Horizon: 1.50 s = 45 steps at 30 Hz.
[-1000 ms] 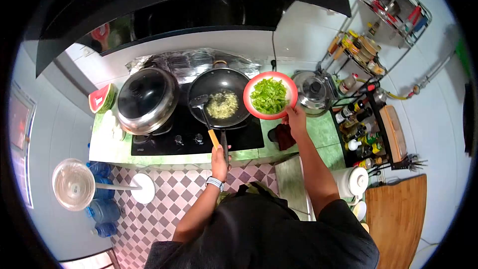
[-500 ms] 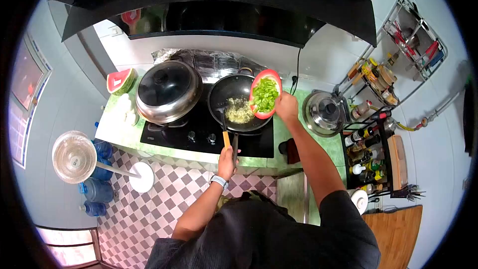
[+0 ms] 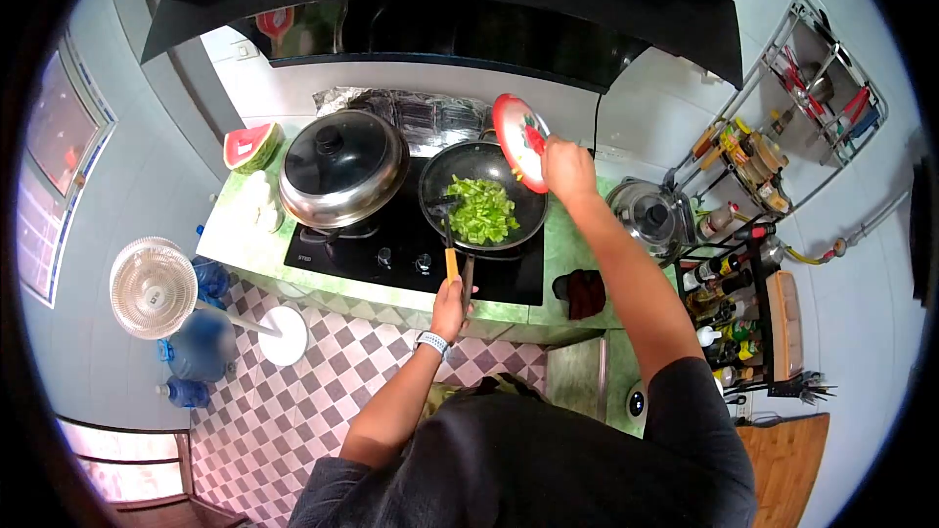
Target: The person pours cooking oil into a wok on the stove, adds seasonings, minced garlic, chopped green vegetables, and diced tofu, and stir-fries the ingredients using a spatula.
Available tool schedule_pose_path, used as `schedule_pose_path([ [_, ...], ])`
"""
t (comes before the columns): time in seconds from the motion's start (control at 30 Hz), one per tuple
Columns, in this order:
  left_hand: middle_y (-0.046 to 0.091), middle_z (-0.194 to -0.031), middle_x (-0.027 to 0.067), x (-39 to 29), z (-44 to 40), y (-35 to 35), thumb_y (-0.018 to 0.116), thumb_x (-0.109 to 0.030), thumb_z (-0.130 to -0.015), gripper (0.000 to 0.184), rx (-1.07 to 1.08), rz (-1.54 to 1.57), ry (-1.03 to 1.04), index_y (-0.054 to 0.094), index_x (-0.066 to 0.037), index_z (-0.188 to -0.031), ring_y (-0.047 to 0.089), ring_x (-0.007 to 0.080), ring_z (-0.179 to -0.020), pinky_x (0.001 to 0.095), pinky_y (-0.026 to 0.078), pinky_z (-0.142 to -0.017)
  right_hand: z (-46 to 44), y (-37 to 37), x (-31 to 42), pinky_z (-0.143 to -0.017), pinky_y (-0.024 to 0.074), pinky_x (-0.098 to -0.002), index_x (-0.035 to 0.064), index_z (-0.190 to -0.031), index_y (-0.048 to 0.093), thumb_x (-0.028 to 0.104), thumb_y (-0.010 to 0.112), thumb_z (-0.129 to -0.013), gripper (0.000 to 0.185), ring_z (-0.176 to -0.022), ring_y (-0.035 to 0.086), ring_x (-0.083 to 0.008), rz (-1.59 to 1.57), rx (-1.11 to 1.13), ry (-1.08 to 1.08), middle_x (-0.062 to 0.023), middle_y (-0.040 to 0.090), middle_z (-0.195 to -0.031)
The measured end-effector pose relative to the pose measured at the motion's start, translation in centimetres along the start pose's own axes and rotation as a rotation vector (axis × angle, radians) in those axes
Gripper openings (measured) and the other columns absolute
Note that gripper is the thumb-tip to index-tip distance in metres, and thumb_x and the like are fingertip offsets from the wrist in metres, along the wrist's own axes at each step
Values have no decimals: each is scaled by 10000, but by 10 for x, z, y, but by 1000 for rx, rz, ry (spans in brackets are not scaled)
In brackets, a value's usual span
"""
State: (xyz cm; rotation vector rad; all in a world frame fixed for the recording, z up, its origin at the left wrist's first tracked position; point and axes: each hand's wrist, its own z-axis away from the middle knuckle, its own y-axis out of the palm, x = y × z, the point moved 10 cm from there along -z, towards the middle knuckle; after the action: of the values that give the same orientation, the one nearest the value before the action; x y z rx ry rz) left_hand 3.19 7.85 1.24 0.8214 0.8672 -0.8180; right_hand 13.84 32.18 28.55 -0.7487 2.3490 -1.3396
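Chopped green vegetable pieces, which look like green pepper, lie heaped in the dark wok on the stove. My left hand is closed around the yellow-handled spatula together with the wok handle. The spatula's dark blade rests in the wok, at the left side of the heap. Over the wok's right rim, my right hand grips a red-and-white plate, tipped steeply. A few small bits show near the plate's lower edge.
Left of the wok stands a large lidded pan on the black cooktop. A cut watermelon sits at the counter's far left. On the right are a glass-lidded pot, a dark cloth and a bottle rack. The range hood hangs above.
The green pieces have dropped from the plate into the wok, covering the pale chopped bits there. My right hand has raised and tipped the plate. My left hand keeps its hold.
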Motion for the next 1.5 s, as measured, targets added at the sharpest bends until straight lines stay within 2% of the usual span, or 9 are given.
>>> schedule_pose_path([
  [0.2, 682, -969, 65, 1, -1, 2, 364, -394, -1011, 276, -7, 7, -13, 442, -137, -948, 528, 104, -597, 243, 370, -371, 8, -42, -33, -677, 574, -485, -8, -795, 672, 94, 551, -820, 161, -718, 693, -416, -115, -104, 205, -271, 674, -770],
  [0.33, 665, -967, 49, 2, -3, 2, 359, -414, -1024, 322, -10, -9, 5, 475, -117, -1069, 536, 103, -609, 251, 376, -369, 11, -24, -47, -698, 573, -487, 5, -819, 696, 108, 541, -831, 186, -739, 695, -414, -133, -32, 230, -265, 679, -794],
  [0.93, 641, -1010, 41, 13, -13, -3, 359, -486, -1009, 399, 93, -79, -51, 483, -131, -1141, 556, 142, -660, 321, 454, -464, 31, -38, -17, -759, 553, -488, -21, -793, 715, 140, 578, -805, 211, -789, 679, -431, -80, 8, 352, -283, 673, -855],
  [1.07, 632, -1059, 45, 19, -22, -4, 382, -520, -994, 446, 132, -72, -33, 474, -140, -1208, 582, 163, -717, 353, 484, -513, 82, -60, -76, -751, 536, -492, 3, -833, 703, 274, 587, -815, 295, -784, 664, -442, -131, -207, 605, -260, 668, -819],
  [1.1, 627, -1075, 46, 16, -18, -5, 383, -527, -993, 456, 127, -85, -51, 466, -146, -1229, 593, 166, -752, 353, 486, -530, 112, -67, -95, -693, 543, -482, -43, -777, 695, 210, 570, -824, 286, -715, 685, -392, -195, -261, 749, -278, 655, -738],
  [1.17, 631, -1064, 41, 11, -14, -5, 380, -504, -1002, 425, 119, -92, -80, 465, -151, -1223, 580, 156, -732, 336, 471, -503, 193, -50, -135, -485, 511, -377, -28, -722, 659, 88, 567, -833, 185, -520, 637, -199, -721, -403, 1047, -120, 642, -619],
  [1.27, 635, -1060, 28, 8, -16, -7, 380, -482, -1010, 392, 108, -109, -78, 463, -158, -1214, 569, 140, -718, 307, 456, -475, 329, 42, -222, -415, 467, -292, -52, -863, 579, -38, 512, -818, 82, -495, 567, -191, -1318, -752, 1333, -125, 610, -742],
  [1.4, 633, -1065, 25, 7, -17, -11, 377, -485, -1008, 396, 109, -138, -63, 477, -148, -1192, 572, 134, -722, 299, 463, -488, 482, 111, -251, -360, 386, -261, -8, -892, 570, -6, 519, -874, 54, -459, 541, -167, -1232, -702, 1876, -108, 607, -678],
  [1.5, 630, -1064, 17, 7, -15, -11, 377, -494, -1006, 398, 104, -180, -75, 491, -143, -1158, 571, 124, -722, 293, 466, -498, 548, 176, -288, -351, 371, -258, 5, -917, 568, 55, 549, -912, 54, -449, 535, -161, -1243, -814, 1887, -108, 602, -643],
])
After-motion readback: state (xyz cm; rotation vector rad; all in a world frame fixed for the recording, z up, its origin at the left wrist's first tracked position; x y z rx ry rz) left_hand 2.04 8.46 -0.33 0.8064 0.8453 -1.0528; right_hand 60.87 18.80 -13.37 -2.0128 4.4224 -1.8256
